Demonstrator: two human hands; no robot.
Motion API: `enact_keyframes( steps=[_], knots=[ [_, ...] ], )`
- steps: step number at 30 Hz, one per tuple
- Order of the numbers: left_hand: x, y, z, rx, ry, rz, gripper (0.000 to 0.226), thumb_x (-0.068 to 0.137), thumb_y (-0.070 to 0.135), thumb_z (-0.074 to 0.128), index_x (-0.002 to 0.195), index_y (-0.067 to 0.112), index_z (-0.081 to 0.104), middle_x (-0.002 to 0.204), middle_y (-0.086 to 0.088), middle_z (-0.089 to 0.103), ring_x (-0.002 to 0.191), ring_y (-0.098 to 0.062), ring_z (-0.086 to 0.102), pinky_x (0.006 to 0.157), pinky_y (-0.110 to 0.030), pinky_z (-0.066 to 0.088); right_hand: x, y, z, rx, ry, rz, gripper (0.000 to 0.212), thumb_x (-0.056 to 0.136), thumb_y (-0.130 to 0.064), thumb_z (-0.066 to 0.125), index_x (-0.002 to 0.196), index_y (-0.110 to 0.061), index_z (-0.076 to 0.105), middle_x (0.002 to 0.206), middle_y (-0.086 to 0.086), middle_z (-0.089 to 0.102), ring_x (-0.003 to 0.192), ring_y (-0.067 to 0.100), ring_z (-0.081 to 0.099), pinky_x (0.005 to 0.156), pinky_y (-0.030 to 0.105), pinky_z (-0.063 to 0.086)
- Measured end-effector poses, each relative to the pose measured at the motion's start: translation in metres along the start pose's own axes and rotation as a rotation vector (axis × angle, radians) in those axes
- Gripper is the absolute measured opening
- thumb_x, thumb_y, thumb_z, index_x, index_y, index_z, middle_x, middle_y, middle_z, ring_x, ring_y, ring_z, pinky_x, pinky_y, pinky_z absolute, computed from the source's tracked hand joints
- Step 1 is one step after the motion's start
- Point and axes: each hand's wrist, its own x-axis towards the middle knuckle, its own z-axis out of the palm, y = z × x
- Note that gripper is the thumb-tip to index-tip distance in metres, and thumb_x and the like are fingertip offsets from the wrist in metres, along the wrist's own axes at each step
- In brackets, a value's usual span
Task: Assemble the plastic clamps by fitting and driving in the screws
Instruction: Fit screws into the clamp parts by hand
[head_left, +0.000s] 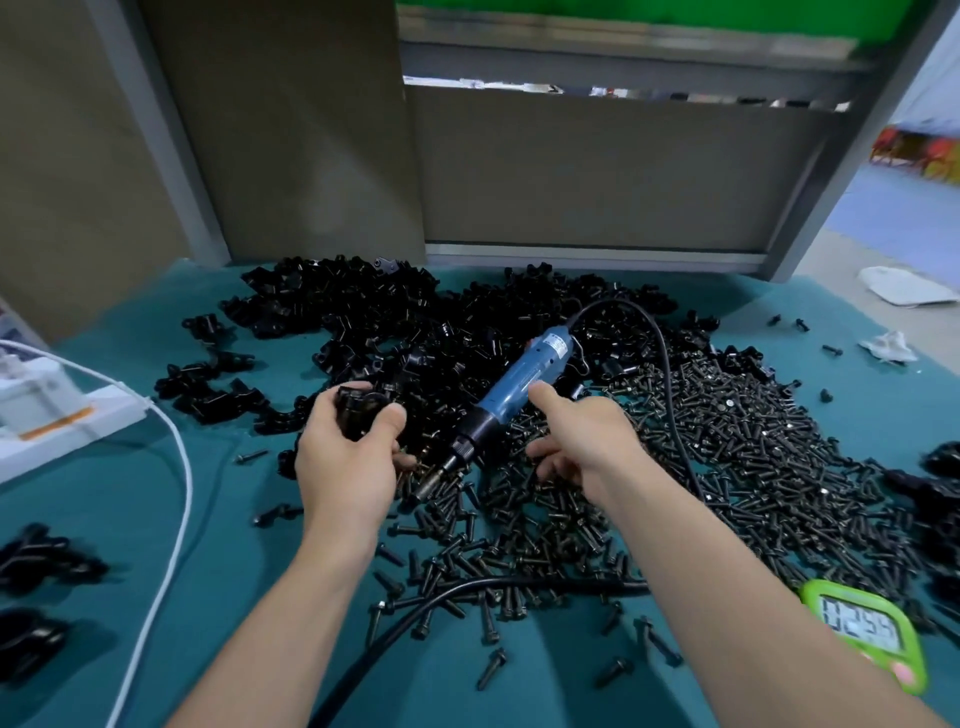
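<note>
My left hand (348, 457) grips a black plastic clamp (359, 404) just above the teal table mat. A blue electric screwdriver (519, 382) lies slanted across the piles, its bit (434, 480) pointing down-left toward my left hand. My right hand (576, 431) is beside the tool: the thumb rests against the blue body and the fingers curl low over the loose black screws (737, 457). Whether those fingers hold a screw is hidden. A big heap of black clamp parts (395, 322) fills the far middle of the table.
The screwdriver's black cable (670, 405) loops right, then runs back under my right forearm. A white power strip (62, 415) and white cord (179, 499) lie left. A green timer (867, 631) sits at the near right. More black clamp parts (36, 564) lie at the near left. Panels wall off the back.
</note>
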Motion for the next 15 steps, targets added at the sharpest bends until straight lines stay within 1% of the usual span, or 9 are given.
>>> enact_keyframes(
  steps=[2,3,6,7,9,11,12,13,15],
  knots=[
    [0.006,-0.003,-0.002,0.029,0.016,-0.039,0.020,0.097,0.023,0.071,0.102,0.041,0.063,0.083,0.012,0.072,0.057,-0.007,0.065,0.065,-0.037,0.056,0.013,-0.014,0.013,-0.105,-0.014,0.020,0.045,0.095,-0.060,0.059,0.085,-0.016,0.054,0.072,0.014,0.076,0.044,0.022,0.059,0.047,0.029,0.041],
    [0.007,-0.004,-0.003,0.051,0.015,-0.053,0.019,0.096,0.025,0.071,0.103,0.040,0.062,0.086,0.013,0.072,0.063,-0.008,0.067,0.065,-0.036,0.054,0.019,-0.020,0.019,-0.148,-0.016,0.030,0.050,0.095,-0.064,0.057,0.093,-0.014,0.056,0.078,0.014,0.074,0.047,0.024,0.062,0.048,0.028,0.041],
    [0.007,-0.006,-0.003,0.105,-0.006,-0.068,0.018,0.097,0.029,0.071,0.099,0.043,0.060,0.095,0.014,0.070,0.083,-0.008,0.066,0.065,-0.029,0.048,0.034,-0.036,0.035,-0.285,-0.028,0.079,0.076,0.092,-0.068,0.060,0.138,-0.008,0.051,0.117,0.018,0.066,0.059,0.029,0.070,0.049,0.029,0.042],
    [0.007,-0.006,-0.002,0.114,-0.023,-0.070,0.017,0.097,0.030,0.071,0.099,0.043,0.060,0.096,0.014,0.069,0.084,-0.006,0.065,0.064,-0.027,0.046,0.037,-0.040,0.040,-0.324,-0.035,0.099,0.082,0.090,-0.066,0.064,0.143,-0.006,0.046,0.122,0.019,0.065,0.058,0.028,0.068,0.047,0.029,0.042],
    [0.008,-0.006,0.000,0.135,-0.069,-0.076,0.017,0.096,0.029,0.071,0.098,0.042,0.061,0.096,0.013,0.069,0.080,-0.004,0.065,0.062,-0.026,0.044,0.045,-0.043,0.050,-0.313,-0.040,0.136,0.081,0.085,-0.051,0.077,0.141,-0.001,0.045,0.115,0.021,0.067,0.064,0.027,0.067,0.048,0.032,0.047],
    [0.008,-0.006,0.002,0.162,-0.110,-0.075,0.018,0.095,0.029,0.072,0.095,0.043,0.061,0.092,0.013,0.069,0.071,0.001,0.064,0.058,-0.024,0.044,0.049,-0.043,0.057,-0.206,-0.010,0.174,0.075,0.076,-0.024,0.084,0.134,0.001,0.043,0.116,0.020,0.062,0.086,0.029,0.068,0.069,0.039,0.061],
    [0.007,-0.006,0.003,0.171,-0.128,-0.070,0.017,0.095,0.030,0.073,0.094,0.043,0.061,0.090,0.012,0.069,0.069,0.004,0.063,0.057,-0.023,0.043,0.050,-0.042,0.059,-0.157,0.029,0.184,0.074,0.072,-0.016,0.084,0.129,0.002,0.042,0.117,0.019,0.059,0.094,0.031,0.067,0.080,0.044,0.063],
    [0.007,-0.006,0.002,0.182,-0.146,-0.062,0.017,0.095,0.030,0.073,0.096,0.042,0.062,0.090,0.013,0.069,0.069,0.004,0.063,0.057,-0.023,0.043,0.049,-0.042,0.059,-0.128,0.062,0.195,0.072,0.069,-0.013,0.084,0.124,0.001,0.040,0.115,0.018,0.057,0.097,0.032,0.066,0.086,0.045,0.062],
    [0.007,-0.007,0.002,0.212,-0.181,-0.053,0.015,0.094,0.033,0.073,0.101,0.041,0.062,0.091,0.013,0.069,0.073,-0.002,0.065,0.059,-0.024,0.044,0.047,-0.041,0.056,-0.069,0.107,0.212,0.069,0.064,-0.014,0.085,0.116,-0.002,0.041,0.105,0.016,0.057,0.093,0.031,0.066,0.086,0.043,0.062]
  ],
)
